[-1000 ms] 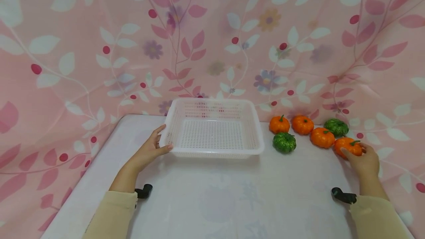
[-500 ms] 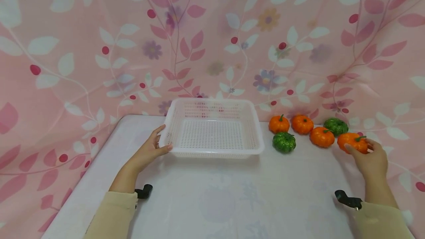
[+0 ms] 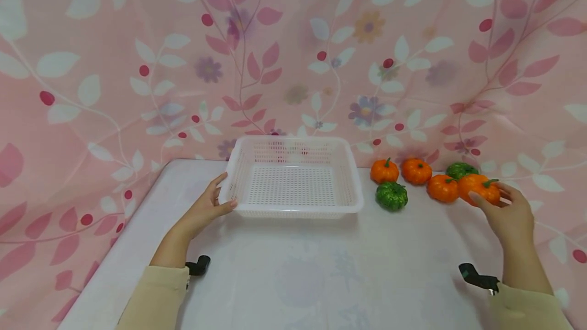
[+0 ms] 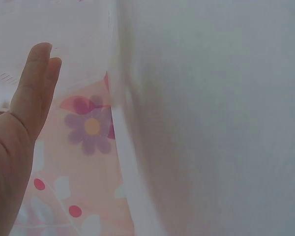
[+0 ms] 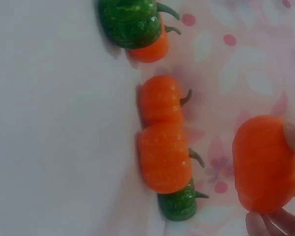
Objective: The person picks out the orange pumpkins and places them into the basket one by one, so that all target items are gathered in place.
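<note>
An orange mini pumpkin (image 3: 478,190) with a green stem is gripped between thumb and fingers of my right hand (image 3: 512,215). In the right wrist view this pumpkin (image 5: 265,164) is off the table, apart from the row of others. My left hand (image 3: 204,210) rests against the left side of a white plastic basket (image 3: 300,210), thumb at the front corner of the rim. Its fingers (image 4: 34,83) look straight in the left wrist view. Inside the basket only the perforated bottom shows.
On the table (image 3: 321,269), right of the basket, sit other orange pumpkins (image 3: 416,171) and two green ones, a near one (image 3: 392,196) and a far one (image 3: 460,169) partly hidden behind the held pumpkin. Behind hangs a pink floral cloth (image 3: 293,65).
My right hand has lifted the orange pumpkin, first moving slightly right, then up and back left, so it now overlaps the far green one. The left hand and basket stay put.
</note>
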The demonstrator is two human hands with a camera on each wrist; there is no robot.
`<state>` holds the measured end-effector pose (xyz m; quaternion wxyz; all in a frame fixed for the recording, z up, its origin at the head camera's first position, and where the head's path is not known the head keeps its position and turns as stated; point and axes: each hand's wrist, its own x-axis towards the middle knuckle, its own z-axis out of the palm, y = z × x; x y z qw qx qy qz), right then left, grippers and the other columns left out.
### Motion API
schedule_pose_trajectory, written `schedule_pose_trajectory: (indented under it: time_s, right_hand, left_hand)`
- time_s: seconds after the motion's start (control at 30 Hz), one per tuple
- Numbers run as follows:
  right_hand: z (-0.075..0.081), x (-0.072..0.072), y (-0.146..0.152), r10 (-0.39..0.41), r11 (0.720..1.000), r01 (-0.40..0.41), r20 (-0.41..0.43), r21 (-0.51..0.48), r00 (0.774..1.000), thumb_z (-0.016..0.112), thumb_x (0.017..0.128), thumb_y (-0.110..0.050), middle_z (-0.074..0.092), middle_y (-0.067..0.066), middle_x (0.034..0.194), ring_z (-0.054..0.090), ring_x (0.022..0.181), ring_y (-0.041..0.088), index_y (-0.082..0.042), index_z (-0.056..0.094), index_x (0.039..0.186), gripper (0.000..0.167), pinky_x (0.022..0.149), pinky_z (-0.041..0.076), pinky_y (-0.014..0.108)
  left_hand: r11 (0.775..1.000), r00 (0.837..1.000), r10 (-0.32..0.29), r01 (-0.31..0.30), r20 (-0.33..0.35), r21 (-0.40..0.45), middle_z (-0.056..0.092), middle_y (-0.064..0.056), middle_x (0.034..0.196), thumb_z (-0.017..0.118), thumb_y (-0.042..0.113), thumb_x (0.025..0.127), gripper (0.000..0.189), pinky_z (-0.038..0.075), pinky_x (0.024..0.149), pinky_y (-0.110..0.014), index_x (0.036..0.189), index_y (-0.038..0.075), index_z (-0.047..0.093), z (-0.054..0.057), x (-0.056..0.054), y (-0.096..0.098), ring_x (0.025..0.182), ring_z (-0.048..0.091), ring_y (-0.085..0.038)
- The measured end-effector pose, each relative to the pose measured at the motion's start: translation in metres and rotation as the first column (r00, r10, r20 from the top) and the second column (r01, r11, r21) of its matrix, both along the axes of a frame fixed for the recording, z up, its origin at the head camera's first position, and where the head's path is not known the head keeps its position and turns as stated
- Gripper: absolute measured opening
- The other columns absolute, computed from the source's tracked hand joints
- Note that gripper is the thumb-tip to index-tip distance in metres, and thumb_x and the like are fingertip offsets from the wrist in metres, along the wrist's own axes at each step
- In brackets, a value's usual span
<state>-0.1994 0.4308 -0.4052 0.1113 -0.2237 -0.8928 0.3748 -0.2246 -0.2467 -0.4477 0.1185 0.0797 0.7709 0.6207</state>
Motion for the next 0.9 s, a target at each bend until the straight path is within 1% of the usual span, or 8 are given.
schedule_pose_trajectory:
  time_s: [0.1, 0.23, 0.37, 0.53, 0.7, 0.73, 0.8, 0.9]
  right_hand:
    - [0.005, 0.001, -0.009, 0.027, 1.0, -0.027, -0.024, -0.004, 0.999, 0.064, 0.091, -0.056, 0.03, 0.027, 0.157, 0.04, 0.13, 0.05, -0.005, 0.028, 0.157, 0.091, 0.069, 0.057, 0.029]
    - [0.013, 0.002, -0.023, 0.046, 0.999, -0.047, -0.052, -0.027, 0.998, 0.065, 0.091, -0.055, 0.03, 0.027, 0.157, 0.039, 0.13, 0.05, -0.006, 0.027, 0.157, 0.091, 0.056, 0.046, 0.012]
    - [0.02, 0.004, -0.035, 0.08, 0.996, -0.083, -0.086, -0.039, 0.993, 0.067, 0.091, -0.052, 0.031, 0.027, 0.156, 0.04, 0.129, 0.049, -0.006, 0.028, 0.157, 0.089, 0.057, 0.045, 0.008]
    - [0.025, 0.007, -0.049, 0.101, 0.992, -0.109, -0.119, -0.062, 0.988, 0.069, 0.091, -0.05, 0.035, 0.025, 0.154, 0.044, 0.123, 0.039, -0.011, 0.033, 0.157, 0.085, 0.063, 0.044, 0.005]
    - [0.035, 0.009, -0.067, 0.138, 0.983, -0.152, -0.131, -0.1, 0.982, 0.067, 0.092, -0.05, 0.03, 0.02, 0.158, 0.042, 0.131, 0.038, -0.019, 0.033, 0.158, 0.081, 0.081, 0.052, 0.014]
    - [0.037, 0.009, -0.071, 0.146, 0.982, -0.161, -0.135, -0.103, 0.98, 0.067, 0.092, -0.05, 0.03, 0.019, 0.158, 0.041, 0.131, 0.038, -0.02, 0.032, 0.158, 0.08, 0.087, 0.052, 0.018]
    - [0.041, 0.008, -0.081, 0.158, 0.977, -0.175, -0.137, -0.119, 0.978, 0.065, 0.092, -0.053, 0.029, 0.018, 0.158, 0.039, 0.133, 0.039, -0.021, 0.032, 0.158, 0.08, 0.1, 0.051, 0.034]
    - [0.045, 0.004, -0.096, 0.176, 0.972, -0.196, -0.154, -0.128, 0.972, 0.065, 0.091, -0.054, 0.03, 0.018, 0.158, 0.038, 0.135, 0.041, -0.021, 0.033, 0.157, 0.08, 0.104, 0.047, 0.047]
  left_hand:
    - [1.0, 1.0, 0.002, -0.002, 0.001, -0.002, 0.031, -0.023, 0.153, 0.071, 0.019, 0.095, 0.096, 0.038, 0.109, -0.044, 0.161, 0.03, 0.002, 0.0, 0.0, 0.0, 0.13, 0.044, -0.032]
    - [1.0, 1.0, 0.002, -0.002, -0.002, -0.008, 0.03, -0.023, 0.154, 0.071, 0.019, 0.095, 0.096, 0.037, 0.11, -0.045, 0.161, 0.029, 0.002, 0.0, 0.0, -0.001, 0.13, 0.043, -0.032]
    - [1.0, 1.0, -0.004, 0.004, -0.007, -0.002, 0.033, -0.024, 0.153, 0.071, 0.018, 0.095, 0.097, 0.038, 0.11, -0.045, 0.161, 0.027, 0.001, 0.0, 0.001, -0.001, 0.131, 0.043, -0.033]
    - [1.0, 1.0, -0.011, 0.011, 0.003, 0.013, 0.032, -0.024, 0.154, 0.071, 0.019, 0.094, 0.098, 0.036, 0.111, -0.045, 0.161, 0.027, 0.001, -0.001, 0.002, -0.003, 0.134, 0.042, -0.035]
    - [0.999, 1.0, -0.021, 0.021, 0.003, 0.05, 0.034, -0.025, 0.153, 0.072, 0.018, 0.094, 0.099, 0.044, 0.099, -0.023, 0.161, 0.027, 0.0, -0.002, 0.002, -0.003, 0.133, 0.043, -0.038]
    - [0.998, 1.0, -0.023, 0.022, 0.001, 0.056, 0.034, -0.025, 0.153, 0.071, 0.017, 0.094, 0.098, 0.045, 0.096, -0.02, 0.161, 0.026, 0.0, -0.002, 0.002, -0.002, 0.133, 0.043, -0.038]
    - [0.998, 1.0, -0.025, 0.026, -0.003, 0.062, 0.034, -0.025, 0.153, 0.07, 0.015, 0.094, 0.098, 0.045, 0.094, -0.018, 0.161, 0.026, 0.0, -0.002, 0.001, -0.002, 0.132, 0.043, -0.039]
    - [0.997, 1.0, -0.027, 0.028, -0.008, 0.065, 0.034, -0.025, 0.153, 0.07, 0.014, 0.094, 0.098, 0.045, 0.093, -0.018, 0.161, 0.025, 0.0, -0.001, 0.0, -0.002, 0.132, 0.043, -0.038]
